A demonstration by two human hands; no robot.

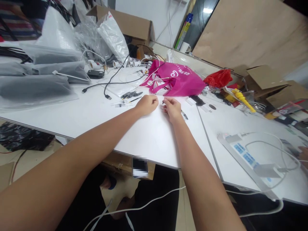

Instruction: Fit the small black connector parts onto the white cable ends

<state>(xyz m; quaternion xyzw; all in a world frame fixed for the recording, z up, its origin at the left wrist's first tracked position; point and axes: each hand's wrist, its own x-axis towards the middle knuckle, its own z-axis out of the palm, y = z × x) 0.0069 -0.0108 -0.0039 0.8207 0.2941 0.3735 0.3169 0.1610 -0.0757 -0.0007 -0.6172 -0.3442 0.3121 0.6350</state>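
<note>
My left hand [147, 104] rests on the white table with its fingers curled closed; whatever they hold, if anything, is hidden. Just right of it, my right hand [172, 108] pinches a small dark piece [163, 102] between thumb and fingertips; its kind is too small to tell. Several black pen parts [131, 94] lie beyond my left wrist. Thin clear tubes with dark tips, like pen refills [121, 104], are spread nearer to me. A clear and black pen-like piece [184, 115] lies beside my right wrist.
A pink bag [180, 78] stands behind my hands. Black cables [108, 84] and grey plastic packages [36, 89] are on the left. A white power strip [247, 157] with cords lies at right, across a table seam [209, 141]. Part of another person's hand [303, 153] shows at the right edge.
</note>
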